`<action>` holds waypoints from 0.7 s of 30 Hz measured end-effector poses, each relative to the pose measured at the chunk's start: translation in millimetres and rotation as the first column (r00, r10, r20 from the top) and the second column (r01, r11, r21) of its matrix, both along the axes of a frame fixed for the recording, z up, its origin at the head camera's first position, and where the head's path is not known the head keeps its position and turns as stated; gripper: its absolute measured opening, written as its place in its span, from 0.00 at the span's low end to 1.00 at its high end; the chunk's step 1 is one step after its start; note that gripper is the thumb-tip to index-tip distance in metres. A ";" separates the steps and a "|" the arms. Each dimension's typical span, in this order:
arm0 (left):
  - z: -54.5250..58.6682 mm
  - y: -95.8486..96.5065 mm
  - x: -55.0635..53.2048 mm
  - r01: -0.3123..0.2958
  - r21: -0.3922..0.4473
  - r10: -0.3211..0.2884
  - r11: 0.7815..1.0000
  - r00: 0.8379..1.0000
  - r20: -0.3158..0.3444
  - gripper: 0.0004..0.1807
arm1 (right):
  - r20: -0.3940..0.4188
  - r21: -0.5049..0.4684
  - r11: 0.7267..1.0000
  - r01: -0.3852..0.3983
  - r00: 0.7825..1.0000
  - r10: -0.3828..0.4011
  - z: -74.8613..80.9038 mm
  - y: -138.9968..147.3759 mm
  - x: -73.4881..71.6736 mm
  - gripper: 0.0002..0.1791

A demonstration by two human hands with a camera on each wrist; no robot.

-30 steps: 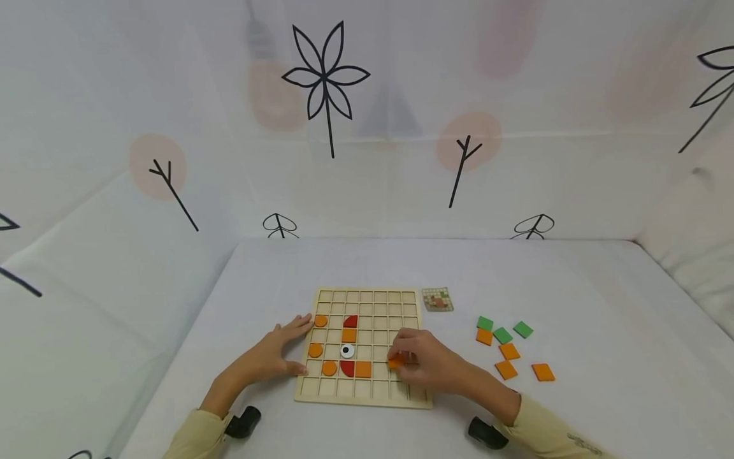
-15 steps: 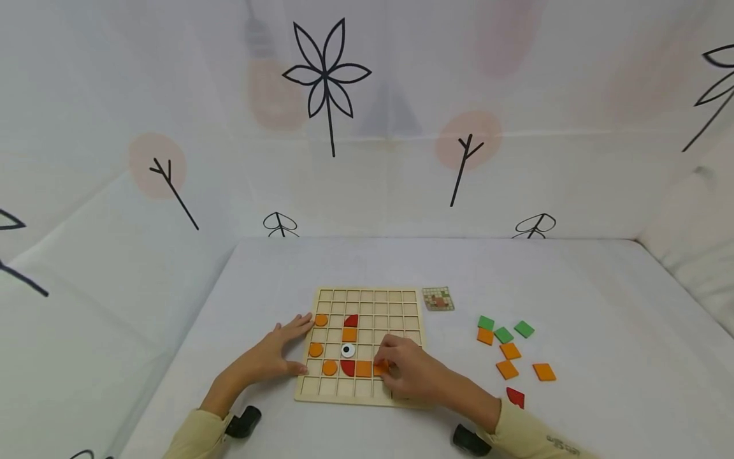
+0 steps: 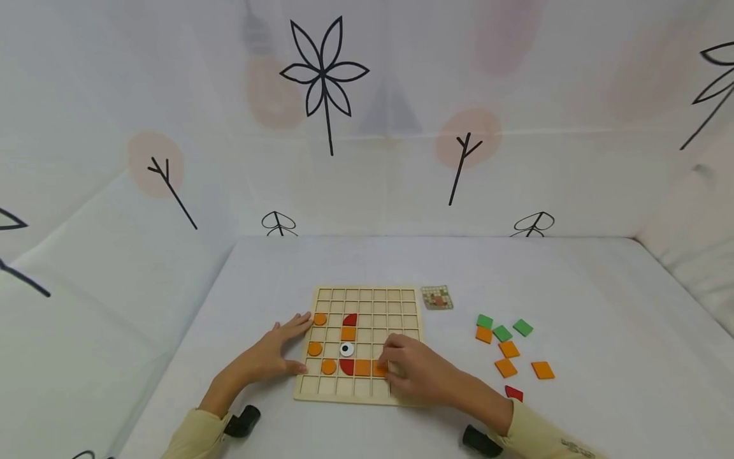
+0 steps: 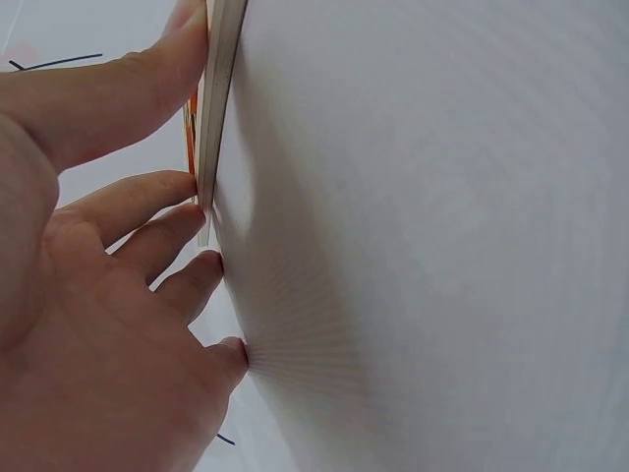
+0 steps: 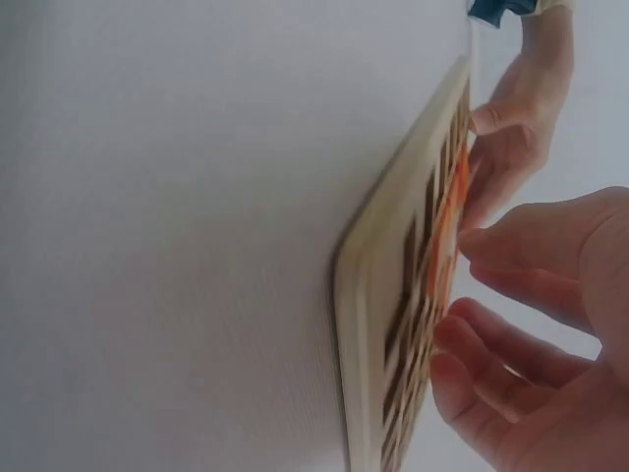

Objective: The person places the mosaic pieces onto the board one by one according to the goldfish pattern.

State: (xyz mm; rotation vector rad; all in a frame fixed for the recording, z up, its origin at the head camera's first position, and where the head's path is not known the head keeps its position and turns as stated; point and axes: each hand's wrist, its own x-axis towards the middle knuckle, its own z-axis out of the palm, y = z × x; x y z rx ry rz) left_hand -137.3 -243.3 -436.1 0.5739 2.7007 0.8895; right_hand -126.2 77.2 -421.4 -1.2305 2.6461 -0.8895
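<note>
A wooden grid board (image 3: pixel 367 398) lies flat on the table. My left hand (image 3: pixel 268 354) rests at its left side, fingers spread and thumb on the edge; in the left wrist view the fingertips (image 4: pixel 187 221) sit along the board's side. Over the board's lower right, the fingertips of my right hand (image 3: pixel 421 370) pinch an orange square tile (image 3: pixel 378 368) low in a cell. Its left neighbour is another orange square (image 3: pixel 362 368), followed by a red quarter-round tile (image 3: pixel 346 367). An eye disc (image 3: pixel 346 349) and several orange discs (image 3: pixel 329 366) occupy other cells.
Loose green tiles (image 3: pixel 502 333) and orange square tiles (image 3: pixel 506 368) lie to the right, with a red tile (image 3: pixel 513 393) nearer my right sleeve. A small picture card (image 3: pixel 438 298) sits beside the board's upper right corner. White printed cloth (image 3: pixel 367 191) stands behind.
My right hand has carried the orange square tile left into the cell beside the other orange square, then shifted slightly right. My left hand stays put.
</note>
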 end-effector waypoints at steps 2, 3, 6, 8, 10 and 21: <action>-0.6 0.0 -0.3 0.001 -0.004 -0.001 1.000 1.000 -0.004 0.48 | 0.007 0.015 1.000 0.019 1.000 -0.019 4.0 5.8 -0.5 0.06; -0.9 0.0 -0.5 0.001 -0.006 -0.001 1.000 1.000 -0.005 0.48 | 0.011 0.022 0.999 0.025 1.000 -0.026 5.8 9.3 -0.9 0.06; -0.9 0.5 -0.5 0.001 -0.004 -0.001 1.000 1.000 -0.005 0.48 | 0.017 0.045 0.998 0.046 0.999 -0.047 9.8 20.8 -1.8 0.07; -0.4 0.5 0.1 -0.003 -0.004 0.003 1.000 1.000 -0.002 0.48 | 0.016 0.052 0.997 0.052 0.998 -0.053 12.0 28.8 -2.2 0.07; 0.4 0.8 0.5 -0.005 -0.002 0.005 1.000 1.000 -0.002 0.48 | 0.008 0.053 0.997 0.056 0.998 -0.057 13.9 37.3 -2.3 0.08; -0.7 2.4 0.8 -0.018 0.000 0.018 1.000 1.000 0.003 0.47 | -0.054 0.012 0.996 0.089 0.995 -0.088 23.0 82.4 0.7 0.10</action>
